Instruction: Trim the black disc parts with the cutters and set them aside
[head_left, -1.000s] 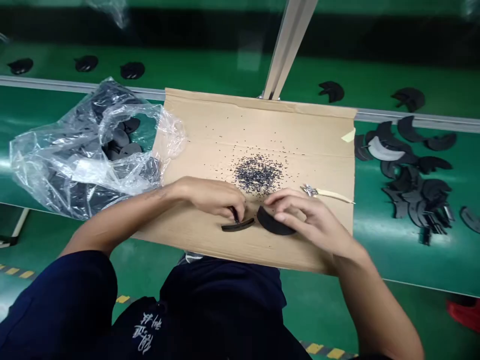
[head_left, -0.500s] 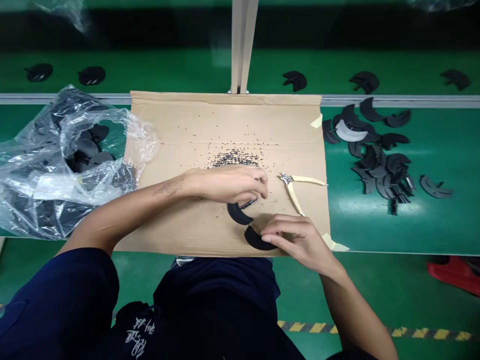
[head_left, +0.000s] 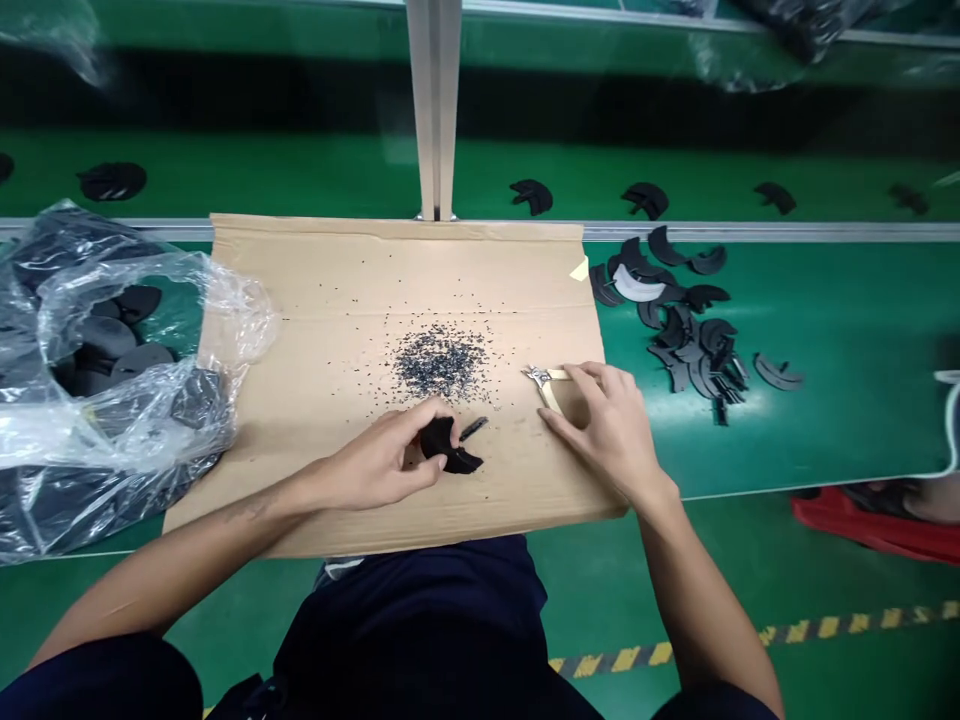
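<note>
My left hand (head_left: pixel 397 455) pinches a black curved plastic piece (head_left: pixel 459 460) between thumb and fingers, low over the cardboard sheet (head_left: pixel 300 390). A short dark bar (head_left: pixel 474 428) shows just beyond the piece; I cannot tell whether it is joined to it. My right hand (head_left: pixel 604 415) has its thumb and fingers around the spread, cream-coloured handles of small cutting nippers (head_left: pixel 546 385). The jaws point up and left, toward a scattered heap of tiny black bits (head_left: pixel 441 362) on the cardboard.
At left, a clear plastic bag (head_left: pixel 157 400) holds dark rounded pieces. A pile of black curved parts (head_left: pixel 694 340), with one white curved part (head_left: pixel 637 286) among them, lies on the green table (head_left: pixel 847 320). Behind stands a metal post (head_left: pixel 435 120). More black parts (head_left: pixel 532 195) lie beyond the rail.
My right hand has let go of a black curved piece and moved up to the nippers. My left hand has drawn back from the bits and taken a curved piece. The view has shifted right.
</note>
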